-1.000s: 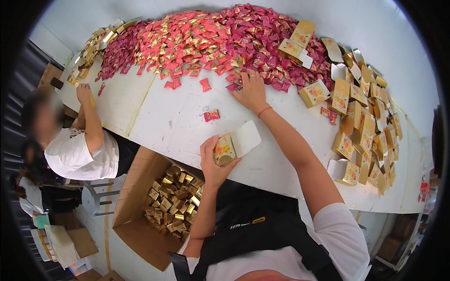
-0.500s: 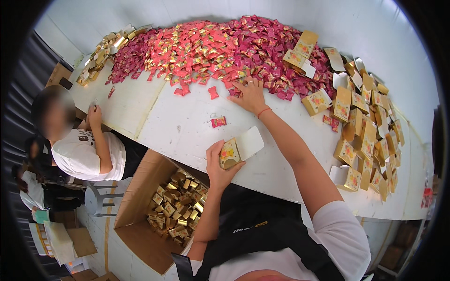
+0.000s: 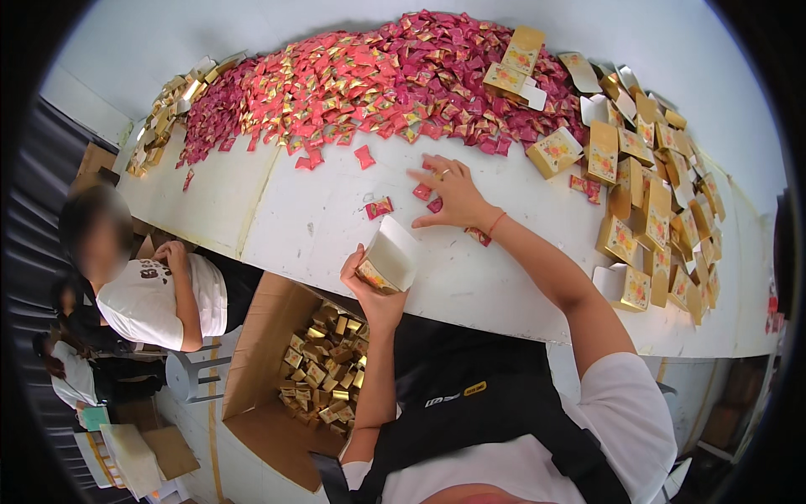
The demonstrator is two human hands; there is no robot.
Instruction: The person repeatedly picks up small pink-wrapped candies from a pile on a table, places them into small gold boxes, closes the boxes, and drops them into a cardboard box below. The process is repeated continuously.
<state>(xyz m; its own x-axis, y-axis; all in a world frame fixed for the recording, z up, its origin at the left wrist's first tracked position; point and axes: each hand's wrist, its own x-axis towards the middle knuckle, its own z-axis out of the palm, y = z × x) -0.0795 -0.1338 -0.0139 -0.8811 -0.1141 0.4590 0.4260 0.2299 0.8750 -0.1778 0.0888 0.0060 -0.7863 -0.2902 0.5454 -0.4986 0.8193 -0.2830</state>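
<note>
A small gold flower-printed candy box [image 3: 393, 254] is held in my left hand [image 3: 376, 301], with the fingers wrapped round it. Its flap is up and the white inside faces the table's far side. My right hand [image 3: 457, 202] hovers palm down low over the table, its fingers spread and apart. Wrapped red candies [image 3: 422, 192] lie at and partly under those fingers, and another candy [image 3: 478, 237] is by the wrist. Left of the hand, just beyond the box, lies a single red candy [image 3: 379, 208].
A long heap of pink and dark red candies [image 3: 336, 84] lines the white table [image 3: 294, 244] against the wall. Gold boxes [image 3: 651, 210] are piled at right. Below the near edge stands a carton [image 3: 260, 336] of filled-looking gold boxes. A co-worker [image 3: 164, 302] is at left.
My right hand has drawn back from the heap toward me, and candies now lie loose beneath it. My left hand has tilted the box so its open inside shows. The view has shifted slightly.
</note>
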